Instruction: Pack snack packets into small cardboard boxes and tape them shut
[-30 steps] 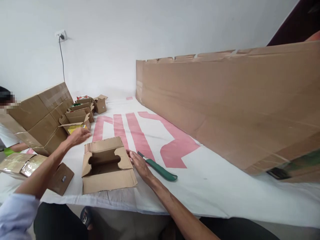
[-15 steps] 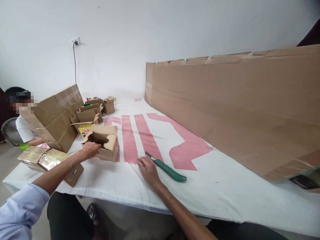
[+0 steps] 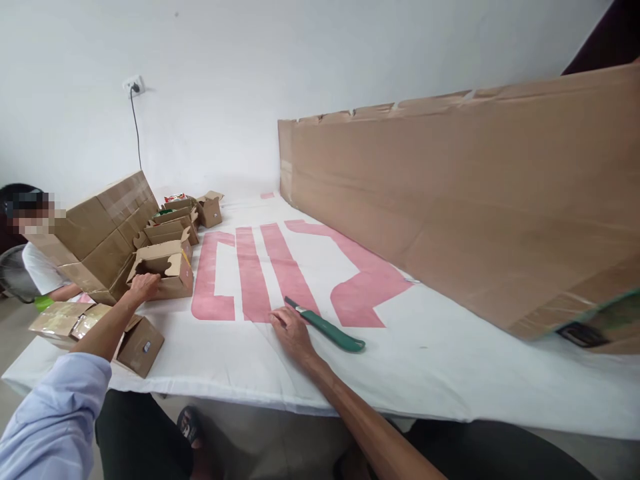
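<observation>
My left hand [image 3: 144,287] is closed on the near wall of a small open-topped cardboard box [image 3: 176,285], which stands on the cloth-covered table at the left. The box's inside is dark. My right hand [image 3: 291,332] rests on the cloth with fingers loosely bent and nothing visible in them. Right beside it lies a cutter with a green handle [image 3: 336,335] and a short dark blade, pointing up and left. I cannot tell whether the fingers touch it.
Several opened cardboard boxes [image 3: 173,230] line up behind mine, beside a stack of taped cartons [image 3: 107,227]. Closed boxes [image 3: 143,347] lie at the table's front left. A tall cardboard panel [image 3: 450,193] borders the right. Another person [image 3: 37,267] sits at far left.
My left hand has moved the open box leftward, up against the row of boxes, where it now hides the yellow packet. My right hand stays by the cutter. The view has shifted slightly.
</observation>
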The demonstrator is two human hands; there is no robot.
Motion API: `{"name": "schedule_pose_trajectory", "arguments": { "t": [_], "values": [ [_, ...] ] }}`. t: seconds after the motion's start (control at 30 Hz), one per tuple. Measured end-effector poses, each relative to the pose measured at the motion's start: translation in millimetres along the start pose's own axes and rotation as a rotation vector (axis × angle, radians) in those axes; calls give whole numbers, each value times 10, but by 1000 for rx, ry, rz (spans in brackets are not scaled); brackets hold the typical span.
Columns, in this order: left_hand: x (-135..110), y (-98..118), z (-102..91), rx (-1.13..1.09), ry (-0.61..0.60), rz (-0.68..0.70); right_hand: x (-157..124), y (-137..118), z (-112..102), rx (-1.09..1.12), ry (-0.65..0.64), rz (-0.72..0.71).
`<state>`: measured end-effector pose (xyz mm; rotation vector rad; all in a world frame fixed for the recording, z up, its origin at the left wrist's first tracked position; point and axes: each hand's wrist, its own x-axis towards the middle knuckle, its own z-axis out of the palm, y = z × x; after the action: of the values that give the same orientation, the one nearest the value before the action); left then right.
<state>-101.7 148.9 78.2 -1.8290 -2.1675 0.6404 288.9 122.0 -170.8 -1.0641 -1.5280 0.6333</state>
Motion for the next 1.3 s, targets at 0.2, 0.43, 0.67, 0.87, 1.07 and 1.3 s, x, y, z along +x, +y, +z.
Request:
{"name": "schedule_pose_trajectory", "arguments": {
  "t": [0.2,0.43,0.67,0.87,1.07,1.3],
  "values": [
    [183,-86,24,-15,-26,-44,2,-23,7,-10,5,12],
    [248,-129,35,-5,2,-58,19,-11,18,-16,8,6],
    [241,-188,-51,-52,15,-50,47,-14,17,-31,12,-7],
    [4,-506,-251,-118,48,12,22,-24,-11,-13,-4,-9],
    [-763,-1120,-336,-234,-7,-10,-41,7,-44,19,-35,2],
    [-1763,-1122,83,-139,-172,68,-78,45,-14,-3,-37,-26]
  ]
}}
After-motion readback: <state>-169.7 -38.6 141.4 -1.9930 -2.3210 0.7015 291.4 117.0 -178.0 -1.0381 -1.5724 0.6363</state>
